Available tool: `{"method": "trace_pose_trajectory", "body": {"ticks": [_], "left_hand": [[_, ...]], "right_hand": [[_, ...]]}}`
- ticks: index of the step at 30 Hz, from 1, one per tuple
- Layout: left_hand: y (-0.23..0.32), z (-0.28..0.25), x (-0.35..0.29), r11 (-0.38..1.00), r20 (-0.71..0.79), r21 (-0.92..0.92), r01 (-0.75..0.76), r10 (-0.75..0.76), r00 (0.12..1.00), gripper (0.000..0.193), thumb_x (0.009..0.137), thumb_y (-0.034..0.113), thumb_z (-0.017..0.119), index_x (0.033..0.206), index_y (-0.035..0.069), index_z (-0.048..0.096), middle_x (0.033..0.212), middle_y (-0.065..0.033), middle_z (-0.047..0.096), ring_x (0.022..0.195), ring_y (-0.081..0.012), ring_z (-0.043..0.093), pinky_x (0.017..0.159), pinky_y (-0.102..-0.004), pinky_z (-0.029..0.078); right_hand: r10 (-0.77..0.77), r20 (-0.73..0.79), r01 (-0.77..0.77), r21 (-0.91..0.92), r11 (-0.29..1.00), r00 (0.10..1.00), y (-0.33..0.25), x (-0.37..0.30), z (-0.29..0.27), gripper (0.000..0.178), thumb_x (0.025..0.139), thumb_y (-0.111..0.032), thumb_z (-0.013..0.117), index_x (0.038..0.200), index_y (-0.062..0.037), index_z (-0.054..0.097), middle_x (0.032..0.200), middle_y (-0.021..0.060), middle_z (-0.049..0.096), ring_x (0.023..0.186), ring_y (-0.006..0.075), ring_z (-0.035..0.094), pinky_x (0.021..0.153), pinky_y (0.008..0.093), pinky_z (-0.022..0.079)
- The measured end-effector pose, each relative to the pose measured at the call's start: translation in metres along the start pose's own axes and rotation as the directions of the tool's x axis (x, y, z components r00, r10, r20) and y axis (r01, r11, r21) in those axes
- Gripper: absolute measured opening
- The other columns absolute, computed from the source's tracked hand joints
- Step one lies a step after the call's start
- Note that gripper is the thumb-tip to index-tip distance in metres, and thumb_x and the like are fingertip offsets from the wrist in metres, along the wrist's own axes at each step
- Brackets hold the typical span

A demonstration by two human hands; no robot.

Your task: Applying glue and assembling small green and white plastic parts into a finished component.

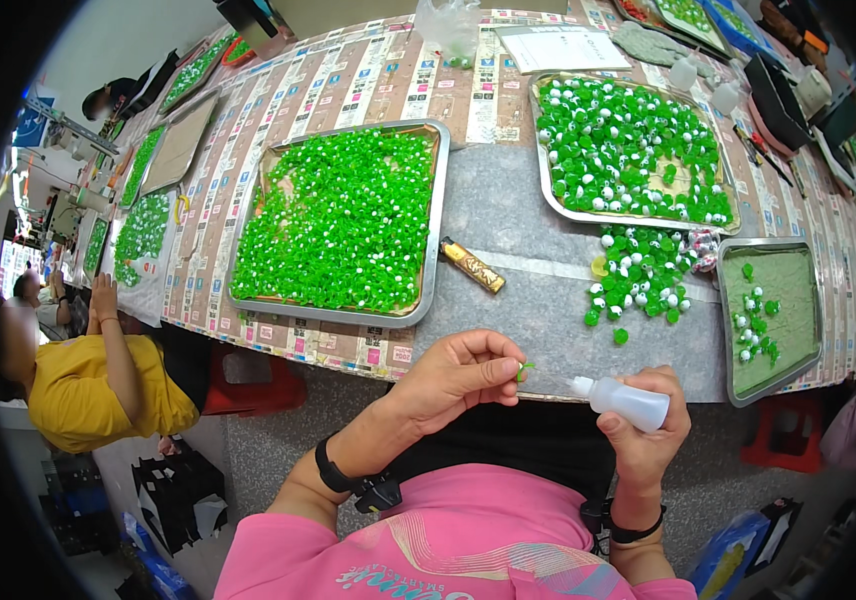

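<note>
Near the table's front edge, my left hand (463, 375) pinches a small green piece (524, 370) between thumb and fingers; its exact kind is too small to make out. My right hand (651, 425) is wrapped round a translucent white squeeze bottle (632, 403), tilted so that its nozzle points left toward the green piece, a short gap apart. Beyond my right hand lies a loose heap of green pieces with white balls (638, 280) on a grey cloth (548, 330). A gold and black lighter (472, 264) rests on the cloth ahead of my left hand.
A large metal tray (440, 220) of small green pieces stands at left. Another tray (638, 218) of green and white pieces is at the far right, and a smaller tray (816, 320) with several pieces is near right. A person in a yellow shirt (98, 385) sits at left.
</note>
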State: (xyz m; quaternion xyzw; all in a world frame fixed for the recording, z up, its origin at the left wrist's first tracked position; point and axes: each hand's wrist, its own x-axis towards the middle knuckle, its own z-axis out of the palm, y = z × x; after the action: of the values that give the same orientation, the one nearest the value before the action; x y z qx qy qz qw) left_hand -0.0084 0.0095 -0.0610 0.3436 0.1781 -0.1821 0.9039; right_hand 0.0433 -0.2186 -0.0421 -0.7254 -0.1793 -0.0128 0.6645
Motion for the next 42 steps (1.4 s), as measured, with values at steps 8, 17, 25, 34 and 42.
{"method": "trace_pose_trajectory", "body": {"ticks": [8, 17, 25, 34, 42], "left_hand": [[-0.0023, 0.0051, -0.0029, 0.982, -0.112, 0.152, -0.11, 0.127, 0.986, 0.016, 0.085, 0.006, 0.065, 0.1, 0.0, 0.061, 0.088, -0.0076, 0.064, 0.077, -0.0144, 0.064, 0.073, -0.0297, 0.056], [-0.0032, 0.0022, -0.0029, 0.978, -0.115, 0.148, -0.147, 0.164, 0.98, 0.016, 0.083, 0.004, 0.066, 0.098, 0.0, 0.062, 0.084, -0.0079, 0.064, 0.075, -0.0156, 0.065, 0.072, -0.0302, 0.056], [-0.0033, 0.002, -0.0027, 0.98, -0.117, 0.142, -0.142, 0.159, 0.98, 0.017, 0.083, 0.004, 0.066, 0.098, -0.001, 0.062, 0.084, -0.0081, 0.064, 0.075, -0.0157, 0.065, 0.072, -0.0294, 0.056], [-0.0019, 0.0034, -0.0025, 0.977, -0.117, 0.17, -0.127, 0.148, 0.982, 0.016, 0.084, 0.005, 0.066, 0.098, -0.001, 0.062, 0.081, -0.0073, 0.064, 0.073, -0.0144, 0.064, 0.07, -0.0283, 0.056], [-0.0014, 0.0039, -0.0019, 0.976, -0.117, 0.181, -0.116, 0.139, 0.983, 0.014, 0.085, 0.006, 0.064, 0.097, -0.001, 0.061, 0.079, -0.0062, 0.063, 0.071, -0.013, 0.063, 0.068, -0.028, 0.056]], "right_hand": [[-0.026, 0.014, 0.026, -0.045, 0.999, 1.0, -0.0005, -0.0026, -0.0019, 0.042, 0.064, -0.027, 0.085, 0.09, -0.0039, 0.06, 0.08, 0.0051, 0.056, 0.07, 0.0144, 0.051, 0.063, 0.0262, 0.042], [-0.014, 0.04, 0.016, -0.066, 0.998, 0.999, 0.0017, -0.0025, 0.0003, 0.04, 0.064, -0.025, 0.085, 0.089, -0.004, 0.06, 0.079, 0.0053, 0.056, 0.069, 0.0148, 0.053, 0.062, 0.0266, 0.042], [-0.009, 0.063, 0.015, -0.081, 0.997, 0.998, 0.0022, -0.0013, 0.0018, 0.04, 0.065, -0.024, 0.084, 0.089, -0.0036, 0.06, 0.079, 0.0053, 0.057, 0.069, 0.0148, 0.053, 0.061, 0.0267, 0.042], [-0.009, 0.041, 0.011, -0.054, 0.998, 0.999, 0.0023, -0.0015, 0.0032, 0.04, 0.065, -0.024, 0.084, 0.089, -0.0035, 0.06, 0.08, 0.0057, 0.057, 0.069, 0.0144, 0.053, 0.062, 0.0261, 0.042], [-0.001, 0.01, 0.002, -0.031, 1.0, 1.0, 0.0014, -0.0023, 0.0046, 0.04, 0.065, -0.023, 0.084, 0.09, -0.0034, 0.06, 0.081, 0.0053, 0.057, 0.07, 0.0142, 0.052, 0.062, 0.0261, 0.042]]}}
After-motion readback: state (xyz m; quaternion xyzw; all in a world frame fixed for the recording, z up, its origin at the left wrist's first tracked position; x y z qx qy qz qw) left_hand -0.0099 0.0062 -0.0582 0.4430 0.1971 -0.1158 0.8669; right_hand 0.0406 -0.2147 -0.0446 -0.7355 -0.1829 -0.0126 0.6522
